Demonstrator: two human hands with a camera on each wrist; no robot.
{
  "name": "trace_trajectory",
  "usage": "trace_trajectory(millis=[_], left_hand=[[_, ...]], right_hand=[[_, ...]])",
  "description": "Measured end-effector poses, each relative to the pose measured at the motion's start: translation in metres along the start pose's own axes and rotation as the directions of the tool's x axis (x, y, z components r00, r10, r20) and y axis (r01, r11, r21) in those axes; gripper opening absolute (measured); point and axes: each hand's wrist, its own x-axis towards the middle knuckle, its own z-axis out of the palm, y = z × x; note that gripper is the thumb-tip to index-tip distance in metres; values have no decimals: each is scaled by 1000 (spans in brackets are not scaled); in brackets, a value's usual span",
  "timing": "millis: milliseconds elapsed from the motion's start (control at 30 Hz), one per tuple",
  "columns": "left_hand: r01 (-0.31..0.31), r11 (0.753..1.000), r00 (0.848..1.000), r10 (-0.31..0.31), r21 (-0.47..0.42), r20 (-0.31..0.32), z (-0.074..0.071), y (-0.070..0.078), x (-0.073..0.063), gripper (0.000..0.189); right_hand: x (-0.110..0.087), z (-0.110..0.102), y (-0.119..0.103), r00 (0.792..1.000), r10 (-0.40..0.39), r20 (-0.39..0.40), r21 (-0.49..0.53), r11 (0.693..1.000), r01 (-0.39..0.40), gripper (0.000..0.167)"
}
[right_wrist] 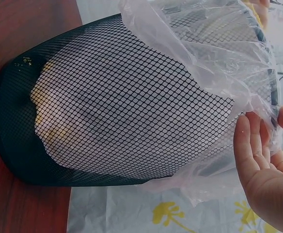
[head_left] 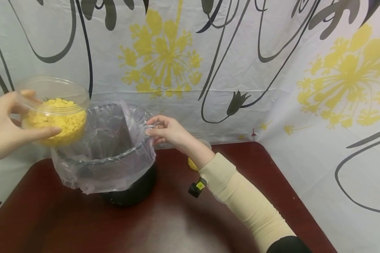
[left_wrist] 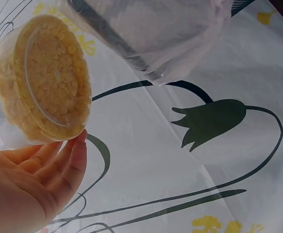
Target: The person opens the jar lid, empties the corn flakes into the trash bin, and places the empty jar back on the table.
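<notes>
At the left of the head view, my left hand (head_left: 7, 129) grips a clear round plastic container (head_left: 58, 121) filled with small yellow pieces. The container is held over the left side of a black mesh trash can (head_left: 131, 191). A thin translucent bin liner (head_left: 114, 175) lines the can and folds over its rim. My right hand (head_left: 168, 133) pinches the liner at the can's right rim. In the right wrist view, its fingers (right_wrist: 247, 150) lie outside the mesh wall. The left wrist view shows the container's base (left_wrist: 56, 77) resting against the left fingers.
The can stands on a dark red table (head_left: 164, 225). Partly hidden behind my right forearm is another clear container (head_left: 193, 164) with yellow contents. Close behind the table hangs a patterned cloth (head_left: 177, 102). A small black device (head_left: 195, 189) is by my right cuff.
</notes>
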Motion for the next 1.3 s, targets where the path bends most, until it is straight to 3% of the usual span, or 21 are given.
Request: trace_trajectory(millis=[233, 467, 667, 800, 1000, 1300], left_hand=[[-38, 998, 999, 38, 57, 10, -4, 9, 12, 72], [-28, 985, 997, 15, 170, 77, -5, 10, 22, 92], [-63, 980, 992, 42, 191, 116, -5, 5, 28, 96], [-97, 970, 989, 69, 223, 129, -5, 4, 30, 89], [-108, 961, 988, 74, 255, 138, -4, 4, 32, 103], [-166, 955, 980, 132, 245, 148, -6, 6, 36, 115]], right_hand=[[2, 0, 1, 1000, -9, 0, -19, 1000, 9, 27], [1, 0, 1, 1000, -7, -1, -8, 1000, 7, 26], [1, 0, 1, 1000, -9, -1, 4, 1000, 9, 26], [1, 0, 1, 1000, -8, -1, 12, 1000, 8, 26], [1, -1, 2, 1000, -8, -2, 8, 1000, 8, 25], [0, -1, 2, 1000, -8, -4, 3, 1000, 8, 26]])
